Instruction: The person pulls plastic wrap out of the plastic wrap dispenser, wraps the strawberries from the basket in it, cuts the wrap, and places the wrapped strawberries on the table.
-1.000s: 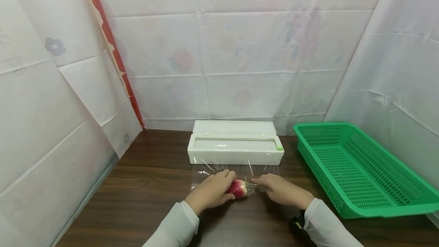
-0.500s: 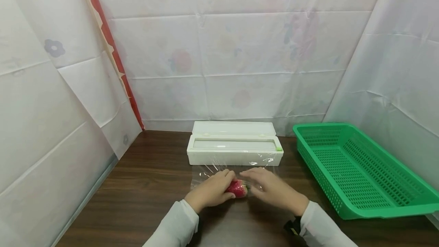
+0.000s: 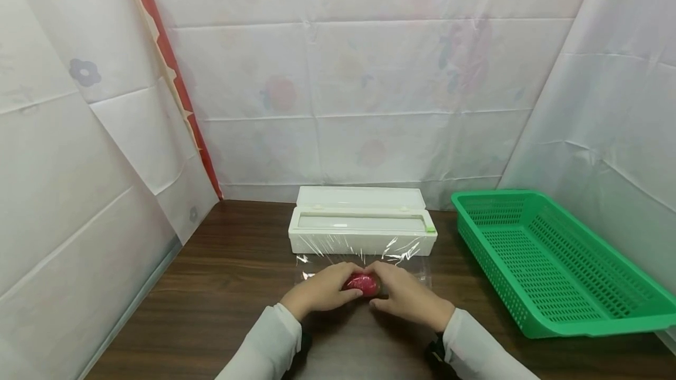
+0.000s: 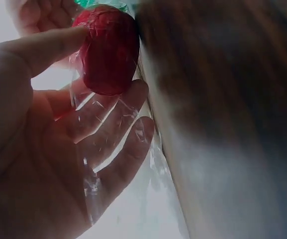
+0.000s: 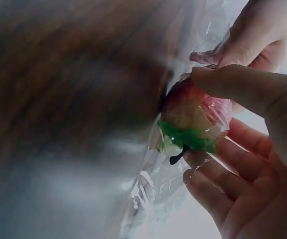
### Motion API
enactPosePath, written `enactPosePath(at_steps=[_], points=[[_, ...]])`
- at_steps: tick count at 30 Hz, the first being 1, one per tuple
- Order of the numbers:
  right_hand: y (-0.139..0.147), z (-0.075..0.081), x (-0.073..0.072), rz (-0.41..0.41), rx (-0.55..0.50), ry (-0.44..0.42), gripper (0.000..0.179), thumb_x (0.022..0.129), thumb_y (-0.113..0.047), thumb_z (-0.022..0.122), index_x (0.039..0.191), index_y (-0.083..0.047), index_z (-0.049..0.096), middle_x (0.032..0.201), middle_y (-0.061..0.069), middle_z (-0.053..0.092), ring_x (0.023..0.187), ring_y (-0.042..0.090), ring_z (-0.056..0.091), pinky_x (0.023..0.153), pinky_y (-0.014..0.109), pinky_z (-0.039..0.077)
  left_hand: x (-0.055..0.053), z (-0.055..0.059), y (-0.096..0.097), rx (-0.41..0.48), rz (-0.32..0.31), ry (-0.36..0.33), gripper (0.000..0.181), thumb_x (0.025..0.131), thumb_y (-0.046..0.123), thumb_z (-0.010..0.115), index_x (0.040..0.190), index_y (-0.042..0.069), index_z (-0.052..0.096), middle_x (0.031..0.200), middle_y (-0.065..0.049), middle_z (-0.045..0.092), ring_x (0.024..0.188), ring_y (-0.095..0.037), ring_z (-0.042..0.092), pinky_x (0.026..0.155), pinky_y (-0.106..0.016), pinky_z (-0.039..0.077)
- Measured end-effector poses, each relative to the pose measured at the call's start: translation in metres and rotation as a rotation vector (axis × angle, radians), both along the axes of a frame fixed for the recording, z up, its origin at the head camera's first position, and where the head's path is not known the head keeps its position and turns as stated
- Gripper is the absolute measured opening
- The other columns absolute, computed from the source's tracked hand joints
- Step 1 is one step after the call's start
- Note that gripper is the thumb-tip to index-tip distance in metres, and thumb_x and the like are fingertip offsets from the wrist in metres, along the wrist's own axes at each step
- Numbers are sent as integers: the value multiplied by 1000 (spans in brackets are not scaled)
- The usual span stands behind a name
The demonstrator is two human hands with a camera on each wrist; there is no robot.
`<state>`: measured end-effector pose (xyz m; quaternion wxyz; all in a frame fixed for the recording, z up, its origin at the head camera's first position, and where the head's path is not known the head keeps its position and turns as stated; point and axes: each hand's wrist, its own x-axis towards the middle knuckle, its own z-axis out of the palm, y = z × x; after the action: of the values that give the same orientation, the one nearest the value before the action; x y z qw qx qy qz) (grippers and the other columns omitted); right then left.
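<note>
A red fruit [image 3: 362,284] with a yellowish end, a green leafy cap and a dark stem [image 5: 179,155] lies under clear cling film [image 5: 143,191]. My left hand [image 3: 322,289] holds its left side, with the thumb in front and the fingers behind. On the stem side, my right hand [image 3: 409,295] curves round the fruit, its thumb and fingers at the film. In the head view both hands' fingertips come close together behind the fruit. From there the film stretches back to a white cling film dispenser [image 3: 362,243] with its lid raised.
A green perforated basket [image 3: 528,251] stands on the right of the dark wooden table [image 3: 232,286]. White patterned sheets [image 3: 359,75] enclose the table at the back and both sides. A small green piece [image 3: 430,229] sits at the dispenser's right end.
My right hand has let go of the film past the stem end and moved left onto the fruit. The fruit has shifted slightly back, while my left hand keeps its hold.
</note>
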<state>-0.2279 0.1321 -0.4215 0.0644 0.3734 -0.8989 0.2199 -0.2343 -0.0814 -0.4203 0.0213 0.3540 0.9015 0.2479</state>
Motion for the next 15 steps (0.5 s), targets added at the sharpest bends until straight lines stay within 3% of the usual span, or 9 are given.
enactPosePath(at_steps=[7,15], points=[[-4,-4,-3,-31,-8,22,47,74,-20,77,114,-15,53,105,-1,63,94,8,56,79,35,54,0,-1,-5,-39,6,7,47,88,31,62,131,13,52,113,-3,52,102,-13,46,86,-33,50],[-5,0,-9,-35,1,14,41,76,-18,73,110,-12,50,89,-1,64,73,7,56,61,26,52,-3,1,-7,-62,7,4,52,86,29,64,132,10,50,116,-4,57,103,-10,51,91,-36,48]])
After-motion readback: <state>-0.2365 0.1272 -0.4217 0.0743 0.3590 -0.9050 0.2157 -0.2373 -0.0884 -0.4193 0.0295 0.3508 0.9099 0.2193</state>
